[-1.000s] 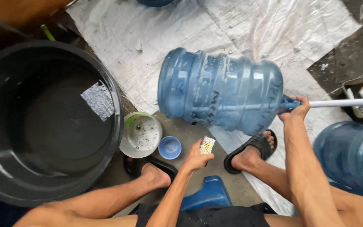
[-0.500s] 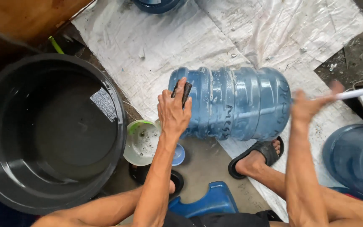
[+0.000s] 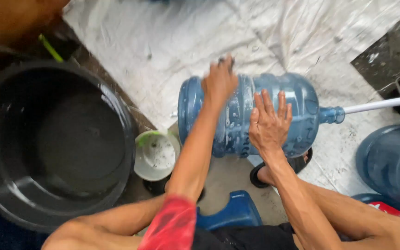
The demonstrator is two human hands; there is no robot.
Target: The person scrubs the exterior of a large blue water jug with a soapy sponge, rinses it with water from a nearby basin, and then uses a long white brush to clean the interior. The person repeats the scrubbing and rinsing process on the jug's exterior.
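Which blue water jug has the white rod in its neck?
The centre jug lying on its side under both hands, with the white rod entering its neck. The jug at the right edge has none visible.

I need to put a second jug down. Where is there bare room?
The white sheet beyond the blue jug lies bare. Crowded: both hands, left and right, on the jug, black tub and small bucket beside it.

Single head camera, looking steeply down, close over hands, knees.
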